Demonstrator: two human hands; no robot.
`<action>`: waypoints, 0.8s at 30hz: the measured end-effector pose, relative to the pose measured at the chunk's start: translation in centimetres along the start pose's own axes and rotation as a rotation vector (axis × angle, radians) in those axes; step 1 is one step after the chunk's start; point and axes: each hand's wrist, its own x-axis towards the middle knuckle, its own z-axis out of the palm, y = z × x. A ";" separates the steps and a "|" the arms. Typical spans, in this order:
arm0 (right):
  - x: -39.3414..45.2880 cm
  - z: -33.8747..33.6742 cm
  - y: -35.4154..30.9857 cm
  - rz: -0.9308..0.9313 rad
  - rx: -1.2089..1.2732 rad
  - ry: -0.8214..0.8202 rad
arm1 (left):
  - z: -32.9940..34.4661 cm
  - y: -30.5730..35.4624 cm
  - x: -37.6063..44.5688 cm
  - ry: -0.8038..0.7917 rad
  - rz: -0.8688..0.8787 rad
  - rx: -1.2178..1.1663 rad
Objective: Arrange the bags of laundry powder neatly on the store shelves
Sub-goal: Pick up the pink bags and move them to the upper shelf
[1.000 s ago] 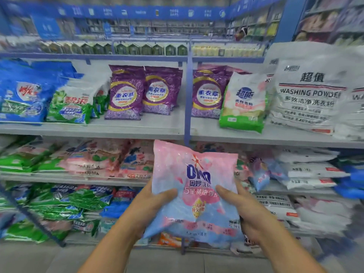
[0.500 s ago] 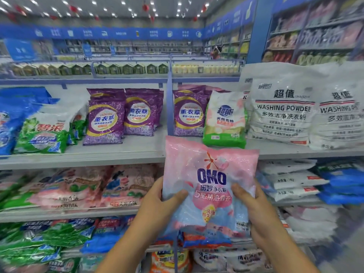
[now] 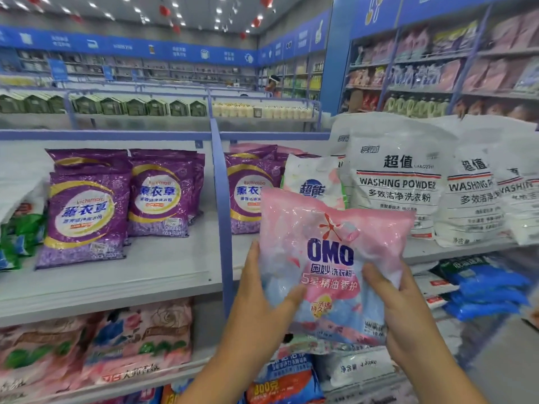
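With the left hand (image 3: 256, 310) and right hand (image 3: 399, 313) gripping the pink OMO bag (image 3: 329, 258) just before the blue upright (image 3: 223, 205), keep it upright and label-forward, then seat it on the upper shelf (image 3: 163, 269).

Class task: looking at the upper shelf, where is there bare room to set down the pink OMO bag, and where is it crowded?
Both hands, left hand and right hand, hold the OMO bag. Bare shelf board lies in front of the purple bags, left of the blue divider. It is crowded around the white washing powder sacks.
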 end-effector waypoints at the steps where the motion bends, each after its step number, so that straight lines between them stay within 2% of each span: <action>1: 0.7 0.4 -0.2 -0.017 -0.012 0.007 | 0.2 0.3 0.6 0.005 0.024 0.033; 4: 3.4 1.6 -0.8 -0.030 -0.022 0.006 | 0.6 1.1 3.1 0.039 0.107 0.112; 7: 7.0 2.8 -0.7 -0.042 0.035 -0.062 | 1.2 1.6 6.2 0.138 0.184 0.207; 12: 13.7 6.8 0.5 -0.096 0.012 -0.127 | 2.2 0.7 10.9 0.328 0.187 0.344; 15: 16.6 10.0 1.9 -0.059 -0.136 -0.234 | 2.7 -1.7 14.1 0.407 0.193 0.518; 18: 18.2 11.3 3.6 -0.017 -0.494 -0.408 | 3.3 -4.6 16.4 0.318 0.078 0.718; 21: 19.2 8.7 3.6 -0.166 -0.670 -0.314 | 4.1 -6.3 17.4 0.239 -0.056 0.848; 24: 20.7 3.7 2.9 -0.303 -0.819 0.019 | 4.7 -6.3 18.0 0.270 -0.106 0.925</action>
